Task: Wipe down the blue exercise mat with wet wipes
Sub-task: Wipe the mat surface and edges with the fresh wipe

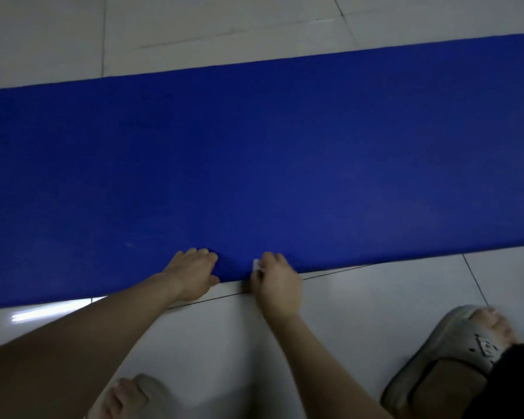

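Head view: blue exercise mat [254,146] stretches left to right on the floor [224,25], ahead of both hands; at its near edge right hand [277,281] pinches a wet wipe [256,264], left hand [191,273] rests relaxed alongside.

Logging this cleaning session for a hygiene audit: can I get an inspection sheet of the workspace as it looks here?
Surface: tiled floor, white and glossy.
Job's things: blue exercise mat lies unrolled and flat on the floor; a small white wet wipe is at its near edge.
Clutter: nothing seen.
Grippers: left hand rests on the mat's near edge, and whether it grips the mat is unclear; right hand pinches the wet wipe.
Cables: nothing seen.
Surroundings: grey slipper at the right and pale slipper at the lower left, both worn on the person's feet.
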